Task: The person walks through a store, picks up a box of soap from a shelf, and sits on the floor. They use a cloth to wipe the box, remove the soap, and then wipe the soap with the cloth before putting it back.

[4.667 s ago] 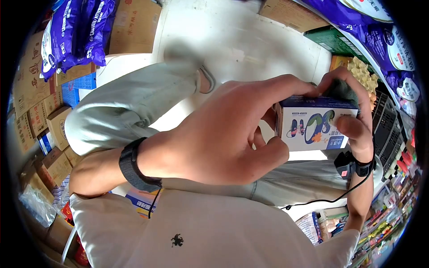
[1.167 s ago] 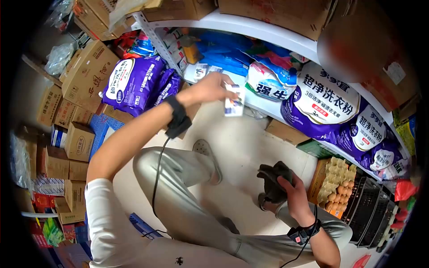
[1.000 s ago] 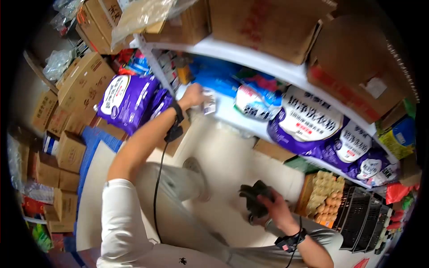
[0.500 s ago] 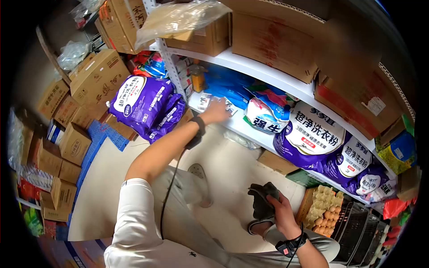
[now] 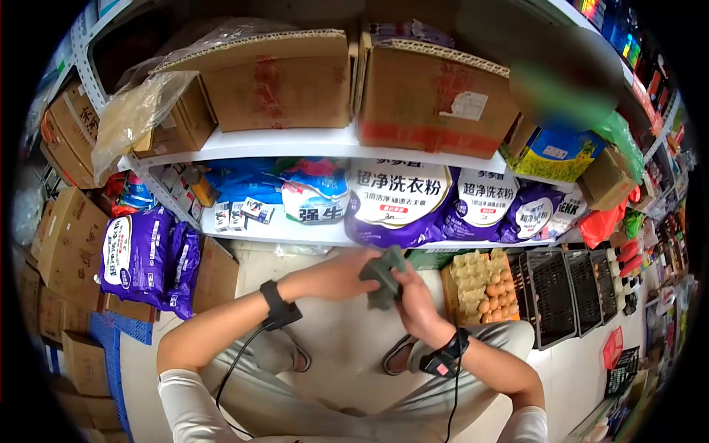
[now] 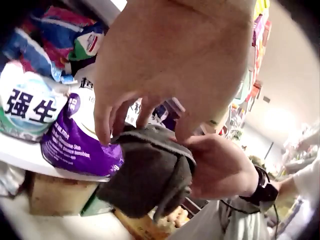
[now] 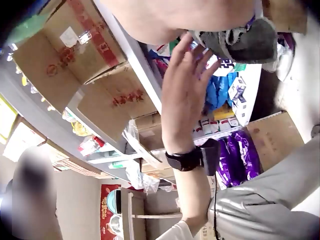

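Note:
A folded dark grey-green cloth [image 5: 384, 277] is between my two hands in front of the lower shelf. My right hand [image 5: 421, 308] grips it from the right, thumb on its near side. From the left my left hand [image 5: 332, 276] reaches to it, thumb over the near face and fingers passing behind. In the left wrist view, the left fingertips are at the upper edge of the cloth [image 6: 145, 170]. The right wrist view shows the left hand [image 7: 185, 100] beside the cloth [image 7: 245, 45]. Several small white boxes [image 5: 244, 213] sit on the shelf at left.
Purple washing-powder bags [image 5: 399, 203] line the lower shelf [image 5: 295, 232], with cardboard boxes [image 5: 436, 96] above. More purple bags [image 5: 140, 258] are at left. An egg tray [image 5: 473, 277] and black crates [image 5: 550, 295] stand on the right. Cables run from both wrists.
The small white box is out of my left hand, with several such boxes on the shelf. My left hand has come back to the cloth, and my view has swung right.

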Demonstrator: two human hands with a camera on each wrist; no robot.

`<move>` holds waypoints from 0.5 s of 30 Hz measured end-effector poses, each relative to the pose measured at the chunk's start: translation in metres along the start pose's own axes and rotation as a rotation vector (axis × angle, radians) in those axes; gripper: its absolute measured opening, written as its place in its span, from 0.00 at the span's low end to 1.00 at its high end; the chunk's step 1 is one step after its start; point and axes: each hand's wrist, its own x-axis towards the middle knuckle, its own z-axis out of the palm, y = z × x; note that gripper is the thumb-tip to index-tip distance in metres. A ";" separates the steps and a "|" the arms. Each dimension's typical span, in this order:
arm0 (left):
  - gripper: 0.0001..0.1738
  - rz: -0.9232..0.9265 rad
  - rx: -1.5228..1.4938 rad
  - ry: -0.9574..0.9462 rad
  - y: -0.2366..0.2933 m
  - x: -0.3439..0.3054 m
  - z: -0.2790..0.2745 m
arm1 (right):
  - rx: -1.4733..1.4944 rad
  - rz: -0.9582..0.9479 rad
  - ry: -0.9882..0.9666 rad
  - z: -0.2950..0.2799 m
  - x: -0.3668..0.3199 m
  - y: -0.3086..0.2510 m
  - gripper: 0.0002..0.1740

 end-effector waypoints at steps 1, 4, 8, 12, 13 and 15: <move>0.32 0.021 -0.065 -0.031 -0.009 0.005 0.004 | 0.058 -0.057 -0.008 0.003 -0.004 -0.006 0.23; 0.29 -0.167 -0.594 -0.267 -0.057 0.021 0.000 | 0.029 0.104 0.105 -0.003 -0.006 -0.015 0.16; 0.24 -0.459 -0.785 -0.079 -0.104 0.015 -0.029 | 0.076 0.081 -0.042 -0.017 0.002 -0.008 0.32; 0.28 -0.624 -0.796 0.128 -0.117 0.009 -0.046 | 0.047 0.093 -0.070 -0.012 -0.003 -0.009 0.33; 0.29 -0.627 -0.815 0.170 -0.118 0.008 -0.043 | 0.049 0.089 -0.066 -0.011 -0.003 -0.009 0.33; 0.31 -0.639 -0.876 0.189 -0.106 0.014 -0.037 | -0.013 0.079 -0.035 -0.012 0.004 -0.003 0.33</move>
